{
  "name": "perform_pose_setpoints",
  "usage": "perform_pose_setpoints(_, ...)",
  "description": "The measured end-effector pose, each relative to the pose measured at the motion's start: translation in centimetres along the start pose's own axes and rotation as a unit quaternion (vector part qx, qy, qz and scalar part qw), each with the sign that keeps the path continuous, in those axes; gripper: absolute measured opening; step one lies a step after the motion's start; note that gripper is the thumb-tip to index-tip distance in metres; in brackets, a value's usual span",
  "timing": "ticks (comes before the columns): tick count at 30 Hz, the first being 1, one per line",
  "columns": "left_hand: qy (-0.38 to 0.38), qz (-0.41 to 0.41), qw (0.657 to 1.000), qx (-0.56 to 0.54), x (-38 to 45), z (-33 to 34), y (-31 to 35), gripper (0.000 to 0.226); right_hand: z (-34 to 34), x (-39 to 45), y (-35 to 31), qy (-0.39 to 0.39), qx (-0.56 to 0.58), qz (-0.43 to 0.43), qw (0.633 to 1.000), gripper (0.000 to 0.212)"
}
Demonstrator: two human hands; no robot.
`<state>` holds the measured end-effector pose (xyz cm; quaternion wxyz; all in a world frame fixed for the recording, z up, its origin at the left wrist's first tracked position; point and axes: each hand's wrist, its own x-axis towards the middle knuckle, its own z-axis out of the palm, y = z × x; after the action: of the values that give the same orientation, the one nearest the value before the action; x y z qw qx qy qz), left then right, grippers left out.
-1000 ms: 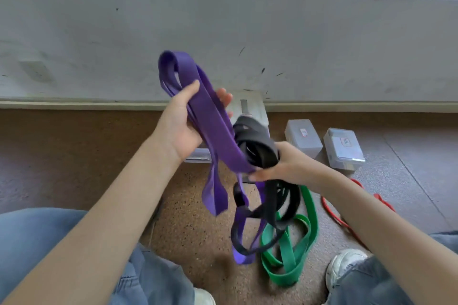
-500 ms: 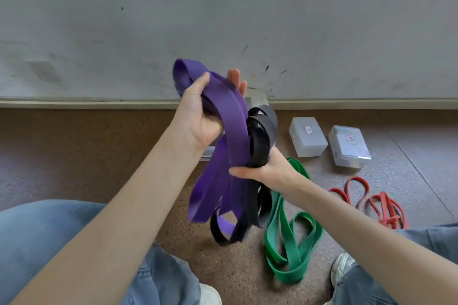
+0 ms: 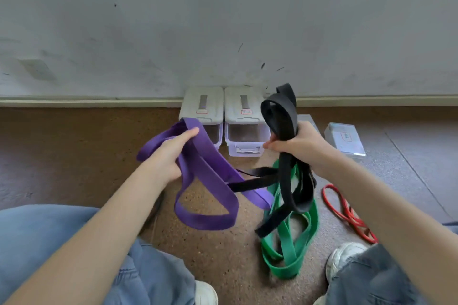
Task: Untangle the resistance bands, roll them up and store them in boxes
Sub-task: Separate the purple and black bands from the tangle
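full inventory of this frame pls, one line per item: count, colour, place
purple band: 1, purple, held up in the left hand, loops hanging over the floor
black band: 1, black, bunched in the right hand, one strand crossing the purple band
green band: 1, green, on the floor under the black band
red band: 1, red, on the floor at right
tall boxes: 2, clear with white lids, side by side against the wall
flat boxes: 2, clear, on the floor right of the tall ones, one mostly hidden behind the right hand
shoes: 2, white, bottom edge
left hand: grip on the purple band
right hand: grip on the black band
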<state>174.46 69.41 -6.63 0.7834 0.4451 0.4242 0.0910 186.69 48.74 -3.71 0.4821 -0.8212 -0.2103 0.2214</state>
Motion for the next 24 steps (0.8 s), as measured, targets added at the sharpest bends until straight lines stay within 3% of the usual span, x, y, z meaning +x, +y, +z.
perform_pose_setpoints(4,-0.051,-0.061,0.986,0.149,0.9,0.2,-1.1,0.014,0.5,-0.9,0.1,-0.065,-0.022,-0.039,0.997,0.013)
perform_pose_setpoints(7,-0.051,-0.074,0.934,0.346,2.2,-0.2,-3.0,0.043,0.7,-1.3,-0.7,-0.049,-0.004,-0.088,0.995,0.017)
perform_pose_setpoints(8,-0.033,-0.077,0.899,0.429,2.6,-0.8,-3.7,0.053,0.5,-1.4,-1.1,-0.042,0.01,-0.104,0.994,0.019)
perform_pose_setpoints(9,-0.013,-0.078,0.843,0.532,2.9,-1.3,-4.0,0.059,0.4,-1.5,-1.5,-0.042,0.027,-0.118,0.992,0.021)
perform_pose_setpoints(11,0.006,-0.051,0.699,0.714,3.1,-1.9,-4.1,0.066,0.1,-1.8,-2.3,-0.055,0.068,-0.14,0.986,0.028)
perform_pose_setpoints(12,-0.017,-0.025,0.666,0.745,3.2,-1.8,-4.1,0.069,0.2,-1.9,-2.6,-0.068,0.091,-0.146,0.983,0.031)
perform_pose_setpoints(13,-0.072,-0.001,0.664,0.744,3.5,-1.6,-4.2,0.075,0.4,-2.1,-2.9,-0.083,0.109,-0.152,0.979,0.033)
perform_pose_setpoints(15,-0.226,0.027,0.7,0.677,3.6,-0.5,-5.4,0.089,1.0,-2.2,-3.5,-0.108,0.134,-0.166,0.971,0.033)
perform_pose_setpoints(17,-0.31,0.059,0.689,0.652,2.8,0.8,-7.7,0.089,1.1,-2.2,-4.0,-0.118,0.168,-0.178,0.962,0.028)
perform_pose_setpoints(19,-0.313,0.137,0.678,0.651,2.6,1.3,-9.8,0.074,0.7,-2.2,-4.1,-0.114,0.218,-0.172,0.954,0.027)
perform_pose_setpoints(21,-0.29,0.187,0.644,0.683,3.0,1.2,-10.2,0.05,0.1,-2.4,-3.8,-0.101,0.259,-0.156,0.948,0.028)
perform_pose_setpoints(24,-0.226,0.181,0.603,0.744,3.5,0.5,-8.5,0.023,-0.8,-2.1,-3.1,-0.055,0.156,-0.156,0.974,0.025)
